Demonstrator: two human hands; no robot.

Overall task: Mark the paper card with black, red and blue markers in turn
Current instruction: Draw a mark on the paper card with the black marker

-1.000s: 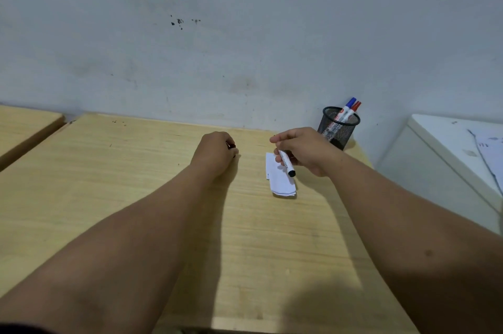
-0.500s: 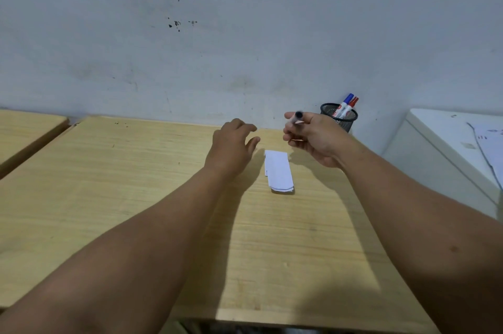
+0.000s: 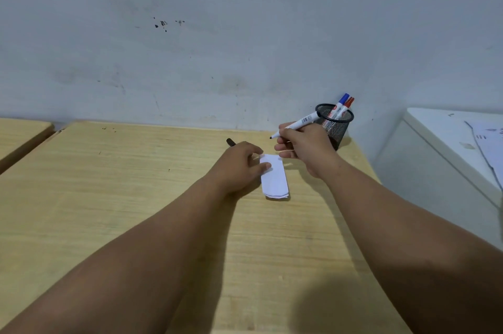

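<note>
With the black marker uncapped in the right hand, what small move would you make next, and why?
Probably lower the right hand so the black marker tip meets the paper card. The tip is bare and hovers above the card's far end, and the left hand fingers already pin the card's edge to the table.

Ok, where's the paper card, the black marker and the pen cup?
paper card [image 3: 275, 182], head view, middle of its white face.
black marker [image 3: 299, 123], head view, white barrel above the right hand.
pen cup [image 3: 334, 130], head view, mesh wall.

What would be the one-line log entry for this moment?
right hand: holds uncapped black marker | left hand: on card | card: unmarked
</note>
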